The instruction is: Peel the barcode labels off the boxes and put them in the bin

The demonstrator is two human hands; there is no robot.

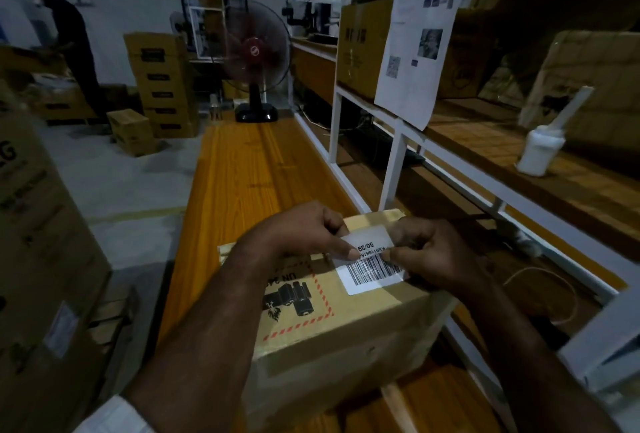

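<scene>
A brown cardboard box [325, 321] with a red-dashed hazard mark sits on the long wooden table [242, 176] in front of me. A white barcode label [370, 259] lies on the box's top, its far part lifted off the cardboard. My left hand [304, 231] pinches the label's upper left part between thumb and fingers. My right hand [429, 256] pinches its right edge. No bin is in view.
White metal shelving [398, 155] with boxes, a hanging paper sheet and a white bottle [540, 152] runs along the right. A red standing fan [258, 62] stands at the table's far end. Stacked boxes [162, 86] and another person [69, 37] are at the left.
</scene>
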